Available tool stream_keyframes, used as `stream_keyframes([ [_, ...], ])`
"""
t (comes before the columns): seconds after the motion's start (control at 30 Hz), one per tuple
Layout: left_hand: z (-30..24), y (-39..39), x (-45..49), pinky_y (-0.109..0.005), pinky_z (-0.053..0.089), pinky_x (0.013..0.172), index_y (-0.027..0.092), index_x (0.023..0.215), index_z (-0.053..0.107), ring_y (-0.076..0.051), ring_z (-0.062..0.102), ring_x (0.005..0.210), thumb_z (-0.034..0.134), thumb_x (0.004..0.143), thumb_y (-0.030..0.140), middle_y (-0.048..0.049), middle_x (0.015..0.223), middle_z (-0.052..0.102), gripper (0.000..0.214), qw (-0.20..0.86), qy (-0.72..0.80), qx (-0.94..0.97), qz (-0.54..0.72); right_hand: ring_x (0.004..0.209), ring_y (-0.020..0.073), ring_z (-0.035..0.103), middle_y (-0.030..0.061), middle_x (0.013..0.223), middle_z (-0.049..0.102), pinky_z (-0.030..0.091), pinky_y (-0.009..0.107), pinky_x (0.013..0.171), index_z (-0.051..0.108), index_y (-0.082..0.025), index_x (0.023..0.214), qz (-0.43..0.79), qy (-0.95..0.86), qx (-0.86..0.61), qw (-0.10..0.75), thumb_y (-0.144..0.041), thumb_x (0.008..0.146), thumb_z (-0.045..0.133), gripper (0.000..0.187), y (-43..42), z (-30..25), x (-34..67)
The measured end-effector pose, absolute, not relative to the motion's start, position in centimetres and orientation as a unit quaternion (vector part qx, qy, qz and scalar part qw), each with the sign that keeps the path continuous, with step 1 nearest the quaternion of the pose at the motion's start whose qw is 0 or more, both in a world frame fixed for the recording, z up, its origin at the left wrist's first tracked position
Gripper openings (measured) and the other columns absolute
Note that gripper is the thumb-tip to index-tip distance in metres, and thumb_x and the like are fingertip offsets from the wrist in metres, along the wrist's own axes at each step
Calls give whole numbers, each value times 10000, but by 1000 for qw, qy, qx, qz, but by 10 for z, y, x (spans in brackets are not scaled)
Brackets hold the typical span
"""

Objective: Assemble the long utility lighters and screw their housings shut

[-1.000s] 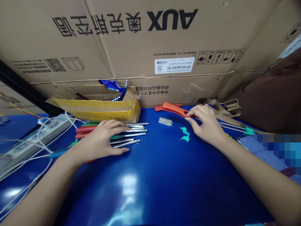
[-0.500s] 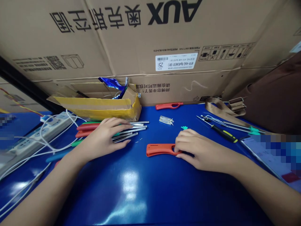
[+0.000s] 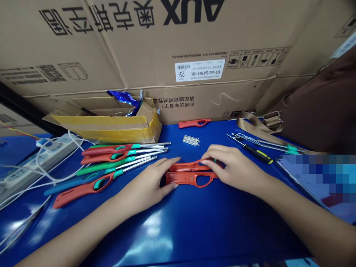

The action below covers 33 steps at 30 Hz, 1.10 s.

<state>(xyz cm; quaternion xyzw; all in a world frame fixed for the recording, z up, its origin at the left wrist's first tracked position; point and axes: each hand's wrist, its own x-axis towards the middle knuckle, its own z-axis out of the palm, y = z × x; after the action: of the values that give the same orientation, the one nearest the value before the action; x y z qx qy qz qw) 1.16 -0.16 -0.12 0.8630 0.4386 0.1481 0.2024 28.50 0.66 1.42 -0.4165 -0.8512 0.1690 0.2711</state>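
Observation:
An orange plastic handle shell (image 3: 191, 176) lies in the middle of the blue table (image 3: 178, 230). My left hand (image 3: 151, 183) curls round its left end, and my right hand (image 3: 229, 167) pinches its upper right edge. Both hands grip the shell. Left of it lie several long lighters (image 3: 111, 163) with red and green handles and metal tubes. A second orange shell (image 3: 194, 122) rests at the back by the cardboard. A small bundle of metal pieces (image 3: 191, 140) sits just behind my hands.
A yellow-taped cardboard box (image 3: 111, 124) stands at the back left, large cartons (image 3: 167, 55) behind it. A power strip with white cables (image 3: 25, 167) runs along the left. A screwdriver (image 3: 254, 151), a tan strap (image 3: 258, 124) and a brown bag (image 3: 322, 107) lie on the right.
My left hand left the pile of lighters and came right to the orange shell. My right hand shifted to the shell's upper edge; the shell now stands tilted on its side.

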Motion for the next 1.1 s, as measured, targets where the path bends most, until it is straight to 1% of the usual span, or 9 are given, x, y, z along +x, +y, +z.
stream_keyframes([
  [0.13,-12,-1,8,-422,585,944,260,1548,371,-252,692,1067,681,910,265,-85,1230,695,710,229,457,835,205,762,149,633,18,835,689,461,283,724,682,-187,858,110,-813,-458,342,-159,968,575,156,14,12,288],
  [0.3,-15,-4,8,-412,567,937,245,1471,449,-234,672,1021,631,950,241,-81,1159,686,552,195,426,855,223,707,160,606,17,777,676,435,297,645,652,-191,793,123,-778,-511,343,-202,960,572,186,12,26,294],
  [0.37,-15,-5,7,-413,558,934,227,1445,483,-243,656,1041,620,967,246,-93,1168,673,497,176,410,869,215,723,156,609,11,778,674,441,292,666,654,-199,784,194,-813,-473,281,-239,977,567,216,8,32,294],
  [0.43,-16,-4,6,-419,547,933,206,1412,526,-253,642,1057,610,983,260,-106,1182,664,440,154,397,881,208,742,146,602,1,809,675,437,286,685,677,-212,823,259,-865,-394,172,-243,987,562,202,3,35,291],
  [0.5,-17,-3,6,-433,536,927,194,1346,588,-262,631,1050,605,992,283,-111,1185,663,365,133,389,889,200,763,148,590,-3,824,672,423,291,702,667,-216,835,259,-893,-355,94,-235,982,566,179,-2,34,288],
  [0.73,-15,1,8,-443,503,938,192,1257,663,-264,609,1059,599,1002,354,-105,1192,664,310,125,387,890,208,737,154,562,-9,786,651,378,296,675,589,-203,778,172,-919,-356,6,-285,978,591,216,-3,25,284],
  [0.9,-6,-4,8,-395,485,926,225,1267,657,-227,607,1054,589,1009,307,-75,1171,684,279,145,326,909,216,710,157,572,12,792,648,355,300,627,623,-205,789,88,-896,-431,56,-364,1008,538,284,5,27,288],
  [1.0,-2,-7,8,-399,475,938,242,1271,656,-230,608,1078,587,1001,285,-70,1196,691,282,148,282,931,178,817,209,623,53,923,684,374,319,627,652,-213,899,-5,-831,-548,97,-307,990,502,199,16,25,304],
  [1.1,-2,-8,10,-406,467,973,246,1267,660,-235,605,1118,572,996,260,-72,1212,692,285,155,271,936,165,873,280,646,135,1090,681,400,347,609,657,-198,984,-82,-765,-634,80,-227,897,535,153,34,20,338],
])
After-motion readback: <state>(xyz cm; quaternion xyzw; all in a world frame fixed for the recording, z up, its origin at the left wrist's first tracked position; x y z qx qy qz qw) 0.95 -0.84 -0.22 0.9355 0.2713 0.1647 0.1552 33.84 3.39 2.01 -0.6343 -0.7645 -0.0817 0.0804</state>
